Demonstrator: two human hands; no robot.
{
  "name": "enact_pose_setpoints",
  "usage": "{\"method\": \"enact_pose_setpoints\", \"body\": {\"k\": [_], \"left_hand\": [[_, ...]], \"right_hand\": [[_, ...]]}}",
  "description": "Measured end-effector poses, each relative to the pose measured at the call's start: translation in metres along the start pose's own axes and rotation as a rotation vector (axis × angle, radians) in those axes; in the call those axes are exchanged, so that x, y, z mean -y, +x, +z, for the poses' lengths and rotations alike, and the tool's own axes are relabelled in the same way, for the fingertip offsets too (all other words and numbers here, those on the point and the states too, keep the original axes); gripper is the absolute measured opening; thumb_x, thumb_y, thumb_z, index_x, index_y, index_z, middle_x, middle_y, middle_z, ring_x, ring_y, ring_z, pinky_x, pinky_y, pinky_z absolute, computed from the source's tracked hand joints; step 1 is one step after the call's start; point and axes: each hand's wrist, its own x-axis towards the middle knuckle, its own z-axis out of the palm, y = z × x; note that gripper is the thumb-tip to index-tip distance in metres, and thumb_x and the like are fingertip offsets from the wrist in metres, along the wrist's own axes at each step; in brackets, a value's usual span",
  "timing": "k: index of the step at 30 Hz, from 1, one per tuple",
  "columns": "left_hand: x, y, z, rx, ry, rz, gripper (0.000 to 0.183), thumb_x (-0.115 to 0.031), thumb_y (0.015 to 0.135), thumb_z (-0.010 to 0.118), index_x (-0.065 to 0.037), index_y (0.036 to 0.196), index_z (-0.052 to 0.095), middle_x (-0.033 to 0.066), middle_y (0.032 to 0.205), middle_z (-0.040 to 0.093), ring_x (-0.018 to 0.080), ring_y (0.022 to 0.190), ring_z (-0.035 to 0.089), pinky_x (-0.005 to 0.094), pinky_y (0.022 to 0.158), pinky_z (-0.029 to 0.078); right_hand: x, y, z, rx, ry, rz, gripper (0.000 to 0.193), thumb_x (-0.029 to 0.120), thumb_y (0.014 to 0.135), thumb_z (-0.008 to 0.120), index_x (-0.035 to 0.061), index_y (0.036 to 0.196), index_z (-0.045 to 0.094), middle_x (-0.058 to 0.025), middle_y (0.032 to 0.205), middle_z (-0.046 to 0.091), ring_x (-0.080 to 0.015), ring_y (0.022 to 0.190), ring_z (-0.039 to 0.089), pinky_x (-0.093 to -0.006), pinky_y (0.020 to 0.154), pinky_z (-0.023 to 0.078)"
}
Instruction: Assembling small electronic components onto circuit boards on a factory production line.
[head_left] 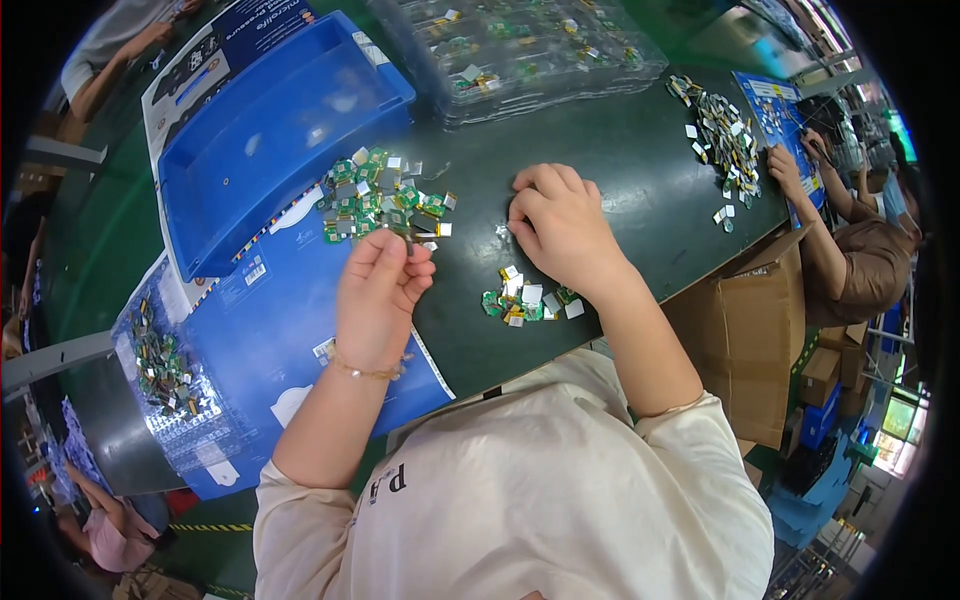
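Note:
My left hand [385, 275] is closed in a pinch at the near edge of a pile of small green circuit boards [375, 195]. A small dark piece shows between its thumb and fingertips, too little of it to name. Silver pouch cells with yellow ends lie among the boards, some right beside these fingertips. My right hand [562, 225] rests low over the dark tabletop [470, 180], fingers bent and a little apart, with nothing seen in them. Between it and my body lies a smaller cluster of boards and silver cells [525, 300].
Behind the pile sits a blue plastic bin [280, 140]. Stacked clear trays [530, 60] of boards stand at the back. A bubble-wrap sheet [165, 370] with boards lies left, on a blue printed sheet [290, 330]. Right are another heap [725, 140], a cardboard box [745, 340] and a co-worker [850, 245].

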Motion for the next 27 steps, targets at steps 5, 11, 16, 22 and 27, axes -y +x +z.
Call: {"method": "enact_pose_setpoints", "body": {"k": [5,11,16,22,27], "left_hand": [[-0.007,0.009,-0.002,-0.071,-0.185,0.023,0.026,-0.021,0.096,0.049,-0.007,0.118,0.05,0.0133,0.12,0.058,0.0218,0.106,0.059,0.0289,0.08,0.052],[-0.009,0.003,0.001,0.26,-0.418,0.032,0.054,-0.017,0.097,0.04,-0.011,0.146,0.02,0.0161,0.151,0.022,0.0304,0.133,0.036,0.0345,0.097,0.045],[-0.007,-0.004,0.027,0.084,-0.041,0.193,0.057,-0.018,0.096,0.041,-0.013,0.148,0.015,0.0173,0.148,0.027,0.0306,0.128,0.042,0.0356,0.097,0.044],[-0.001,-0.004,0.009,0.29,0.098,0.086,0.048,-0.021,0.097,0.042,-0.007,0.141,0.03,0.0171,0.121,0.056,0.0252,0.107,0.058,0.034,0.09,0.046],[0.002,-0.009,0.016,0.344,0.345,-0.033,0.046,-0.036,0.095,0.048,0.002,0.122,0.049,0.0174,0.105,0.062,0.0229,0.097,0.062,0.0328,0.083,0.049]], "right_hand": [[0.013,-0.002,0.007,-0.042,-0.018,0.118,0.019,0.016,0.07,0.072,0.0124,0.08,0.056,-0.0025,0.107,0.053,-0.0252,0.105,0.05,-0.0406,0.08,0.04],[0.002,-0.001,0.006,-0.11,0.042,0.059,0.029,0.022,0.071,0.074,0.0109,0.092,0.056,-0.0039,0.105,0.054,-0.0263,0.101,0.05,-0.0382,0.077,0.041],[-0.01,-0.032,-0.025,0.149,0.337,0.015,0.024,0.018,0.07,0.074,0.0088,0.088,0.061,-0.0053,0.086,0.058,-0.0272,0.083,0.055,-0.0382,0.074,0.043],[0.009,-0.052,-0.024,0.104,0.219,-0.034,0.023,0.013,0.066,0.076,0.0115,0.084,0.063,-0.0038,0.075,0.058,-0.024,0.073,0.056,-0.0347,0.067,0.045],[0.011,-0.049,-0.029,0.179,0.457,0.166,0.02,0.007,0.071,0.073,0.0082,0.088,0.063,-0.0037,0.07,0.058,-0.018,0.063,0.054,-0.0298,0.059,0.044]]}}
